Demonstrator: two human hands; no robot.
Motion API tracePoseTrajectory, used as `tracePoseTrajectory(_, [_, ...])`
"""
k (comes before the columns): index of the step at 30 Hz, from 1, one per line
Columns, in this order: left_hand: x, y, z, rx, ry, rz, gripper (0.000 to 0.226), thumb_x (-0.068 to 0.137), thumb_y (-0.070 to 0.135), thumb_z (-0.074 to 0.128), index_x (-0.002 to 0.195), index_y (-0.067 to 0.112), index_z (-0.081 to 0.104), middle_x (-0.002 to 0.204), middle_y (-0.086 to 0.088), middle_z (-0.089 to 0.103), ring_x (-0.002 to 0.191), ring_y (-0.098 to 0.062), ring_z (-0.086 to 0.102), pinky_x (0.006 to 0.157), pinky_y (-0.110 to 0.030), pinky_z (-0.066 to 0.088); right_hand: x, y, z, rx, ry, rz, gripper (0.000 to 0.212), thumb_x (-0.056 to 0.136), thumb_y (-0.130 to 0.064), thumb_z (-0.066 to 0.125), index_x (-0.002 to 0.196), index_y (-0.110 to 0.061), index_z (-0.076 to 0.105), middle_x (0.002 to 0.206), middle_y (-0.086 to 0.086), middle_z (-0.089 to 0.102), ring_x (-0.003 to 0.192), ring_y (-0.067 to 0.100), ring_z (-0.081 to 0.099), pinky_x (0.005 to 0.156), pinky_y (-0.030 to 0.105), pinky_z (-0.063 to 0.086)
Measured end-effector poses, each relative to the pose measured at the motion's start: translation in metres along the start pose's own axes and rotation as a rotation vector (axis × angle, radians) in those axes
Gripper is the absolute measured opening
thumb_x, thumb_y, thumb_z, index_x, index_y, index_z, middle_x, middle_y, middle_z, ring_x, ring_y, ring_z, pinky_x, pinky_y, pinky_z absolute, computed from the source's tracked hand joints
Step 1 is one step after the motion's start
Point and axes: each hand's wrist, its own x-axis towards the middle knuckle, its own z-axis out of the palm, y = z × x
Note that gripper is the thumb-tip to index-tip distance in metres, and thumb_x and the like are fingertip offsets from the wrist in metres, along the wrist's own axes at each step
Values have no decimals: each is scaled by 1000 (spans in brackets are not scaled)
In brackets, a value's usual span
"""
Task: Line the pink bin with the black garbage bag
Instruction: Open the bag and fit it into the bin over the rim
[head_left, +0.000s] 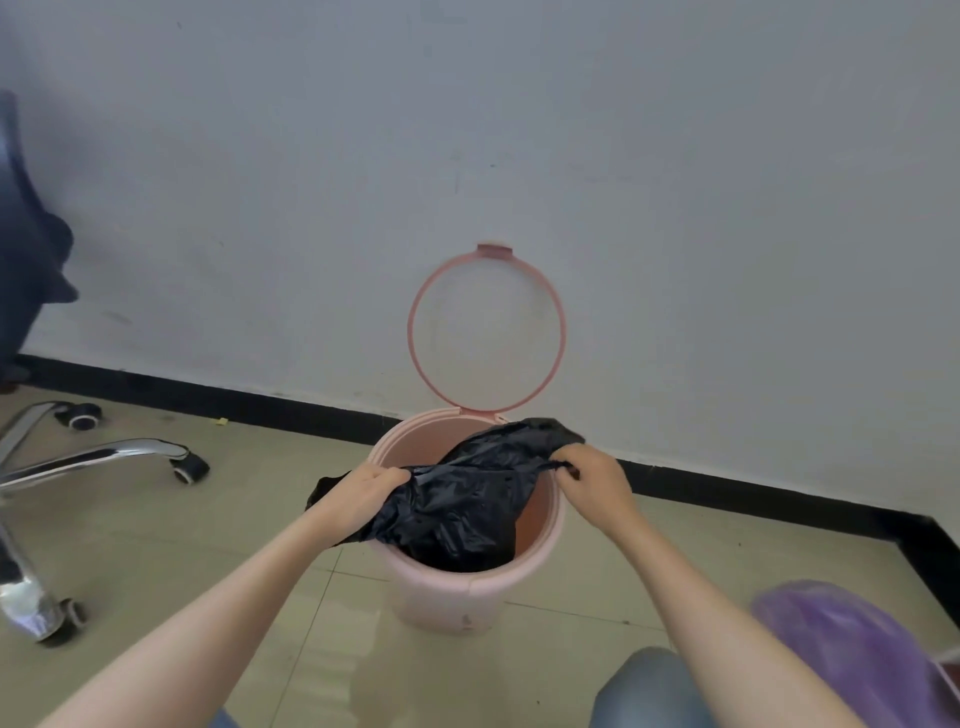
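A: Where is the pink bin (457, 597) right now?

B: It stands on the tiled floor (156, 561), close to the white wall (363, 182) and its black skirting (208, 400). Its ring-shaped pink frame (487, 332) is flipped up and leans back against the wall.

A: And the black garbage bag (467, 499)?

B: It is crumpled, stretched across the bin's mouth, with its lower part sagging inside. The far and right part of the inner wall is bare.

A: What about the hands?

B: The left hand (358, 493) has its fingers clamped on the bag's edge at the left rim, with a flap hanging outside. The right hand (592, 480) pinches the opposite edge with curled fingers, above the right rim.

A: Anything else around?

B: A chrome office-chair base (98, 457) with castors sits well to the left, and something purple (852, 654) lies at bottom right
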Motion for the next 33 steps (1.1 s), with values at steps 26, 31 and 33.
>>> tracePoseTrajectory(26, [-3, -3, 26, 1124, 56, 615, 72, 68, 77, 28, 89, 19, 66, 89, 2, 64, 89, -20, 58, 78, -34, 41, -44, 42, -24, -1014, -254, -114, 19, 79, -12, 61, 97, -12, 67, 127, 22, 50, 124, 41, 40, 95, 44, 38])
tracePoseTrajectory(31, [5, 28, 71, 873, 220, 766, 44, 86, 49, 42, 103, 13, 62, 113, -8, 63, 108, -27, 57, 85, -37, 46, -62, 47, -19, -961, -134, -278, 32, 36, -12, 86, 64, -14, 71, 90, 19, 72, 90, 38, 68, 67, 40, 59])
tracePoseTrajectory(33, [17, 40, 99, 835, 54, 485, 60, 90, 47, 39, 139, 14, 30, 149, -9, 32, 138, -26, 26, 108, -44, 26, -69, 54, -17, -935, -132, -344, 33, 37, -13, 84, 68, -14, 70, 90, 17, 72, 91, 36, 68, 70, 42, 58])
